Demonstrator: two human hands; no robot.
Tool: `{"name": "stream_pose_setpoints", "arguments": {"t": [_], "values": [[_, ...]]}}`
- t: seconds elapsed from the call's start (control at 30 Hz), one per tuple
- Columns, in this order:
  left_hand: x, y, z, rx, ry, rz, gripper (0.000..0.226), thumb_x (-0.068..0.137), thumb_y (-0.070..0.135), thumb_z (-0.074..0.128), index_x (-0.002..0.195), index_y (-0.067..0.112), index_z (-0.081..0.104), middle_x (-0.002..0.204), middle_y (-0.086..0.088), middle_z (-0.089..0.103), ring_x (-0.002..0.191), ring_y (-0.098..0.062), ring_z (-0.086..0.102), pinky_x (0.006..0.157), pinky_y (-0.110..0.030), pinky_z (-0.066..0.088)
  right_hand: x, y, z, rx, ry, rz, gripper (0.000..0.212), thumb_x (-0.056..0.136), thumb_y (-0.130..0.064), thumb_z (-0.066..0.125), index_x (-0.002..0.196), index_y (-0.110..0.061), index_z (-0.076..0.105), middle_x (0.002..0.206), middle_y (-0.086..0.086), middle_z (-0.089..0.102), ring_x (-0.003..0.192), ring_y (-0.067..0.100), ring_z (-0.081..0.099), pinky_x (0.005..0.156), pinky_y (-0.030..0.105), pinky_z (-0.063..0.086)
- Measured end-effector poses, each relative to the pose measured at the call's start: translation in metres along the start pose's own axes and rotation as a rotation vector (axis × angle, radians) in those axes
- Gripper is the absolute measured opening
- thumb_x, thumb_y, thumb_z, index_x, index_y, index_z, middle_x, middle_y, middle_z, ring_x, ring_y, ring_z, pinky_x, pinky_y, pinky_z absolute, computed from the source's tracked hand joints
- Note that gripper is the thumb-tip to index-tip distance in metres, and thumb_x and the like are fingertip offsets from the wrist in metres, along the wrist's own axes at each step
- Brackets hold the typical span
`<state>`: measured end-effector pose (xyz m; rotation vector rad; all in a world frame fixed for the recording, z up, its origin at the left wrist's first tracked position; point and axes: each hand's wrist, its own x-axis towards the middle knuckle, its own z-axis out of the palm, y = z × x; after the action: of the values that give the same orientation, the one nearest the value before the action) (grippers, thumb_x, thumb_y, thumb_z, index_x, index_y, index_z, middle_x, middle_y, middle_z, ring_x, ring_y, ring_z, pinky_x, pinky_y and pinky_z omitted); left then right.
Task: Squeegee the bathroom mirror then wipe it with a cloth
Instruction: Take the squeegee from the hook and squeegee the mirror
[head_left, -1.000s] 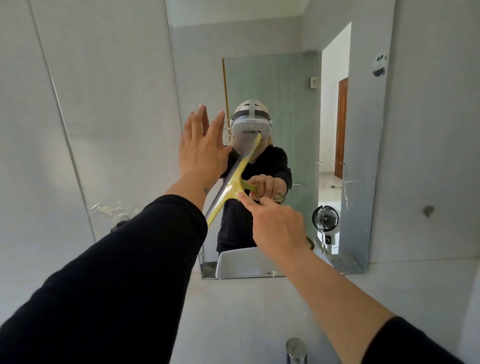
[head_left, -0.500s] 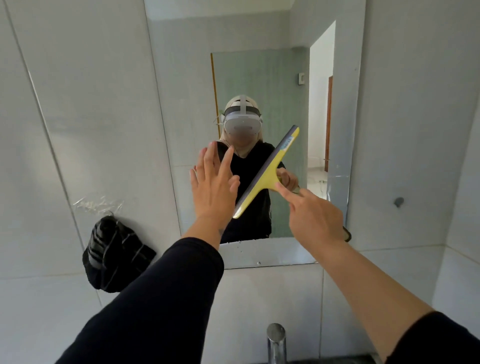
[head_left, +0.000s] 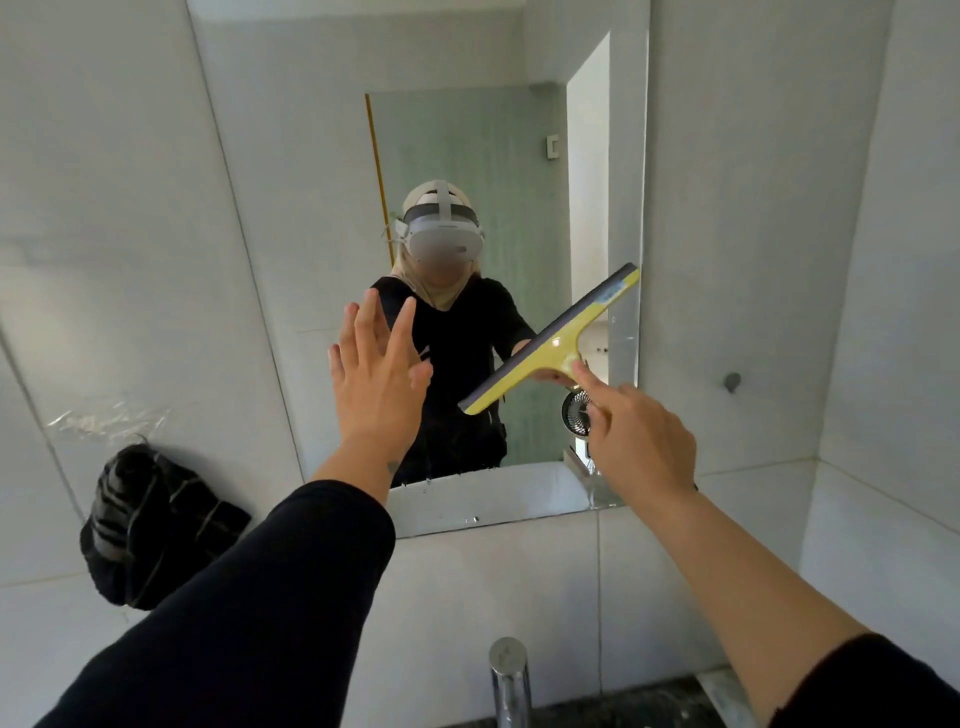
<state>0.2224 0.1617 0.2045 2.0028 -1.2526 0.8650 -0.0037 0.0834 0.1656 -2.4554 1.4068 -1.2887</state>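
The bathroom mirror (head_left: 311, 182) fills the wall ahead. My right hand (head_left: 639, 441) grips the handle of a yellow squeegee (head_left: 556, 340), index finger stretched along it. Its grey blade lies slanted against the glass, upper end near the mirror's right edge. My left hand (head_left: 376, 379) is flat on the mirror's lower middle, fingers spread, holding nothing. A dark striped cloth (head_left: 150, 525) hangs on the tiled wall to the lower left of the mirror.
A chrome tap (head_left: 509, 675) rises at the bottom centre. A small hook (head_left: 732, 382) sticks out of the wall right of the mirror. White tiled walls (head_left: 779, 208) close in on the left and right. A person in a headset is reflected in the glass.
The squeegee has swept from the mirror's middle to its right side. My left hand slid lower on the glass. The view dropped, bringing the cloth and tap into sight.
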Motion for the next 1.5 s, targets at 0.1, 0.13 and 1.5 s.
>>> {"name": "stream_pose_setpoints", "arguments": {"t": [0.1,0.13,1.5], "values": [[0.000,-0.001,0.000,-0.014,0.008,0.007,0.066,0.093,0.029,0.055,0.148,0.029,0.019,0.157,-0.008,0.002,0.145,-0.031,-0.003,0.115,-0.055,0.017,-0.008,-0.002,0.012,0.132,0.013,0.046,0.053,0.096,-0.020,0.046,0.139,-0.049,0.035,0.088,0.001,0.058,0.069,0.017,0.045,0.055,0.027,0.036],[0.000,-0.001,-0.001,-0.022,0.009,0.009,0.066,0.093,0.029,0.055,0.149,0.029,0.019,0.157,-0.008,0.002,0.145,-0.030,-0.003,0.115,-0.055,0.017,-0.011,-0.004,0.018,0.184,0.023,0.054,0.052,0.096,-0.019,0.047,0.139,-0.047,0.036,0.091,0.001,0.061,0.070,0.016,0.046,0.059,0.028,0.040],[-0.003,-0.072,-0.013,0.071,0.061,-0.058,0.069,0.095,0.029,0.051,0.150,0.031,0.010,0.159,-0.008,-0.002,0.146,-0.029,-0.004,0.118,-0.046,0.013,-0.046,-0.069,0.076,-0.185,0.020,-0.295,0.076,0.069,0.000,0.071,0.131,-0.039,0.053,0.062,-0.004,0.040,0.044,0.018,0.026,0.042,0.015,0.005]]}}
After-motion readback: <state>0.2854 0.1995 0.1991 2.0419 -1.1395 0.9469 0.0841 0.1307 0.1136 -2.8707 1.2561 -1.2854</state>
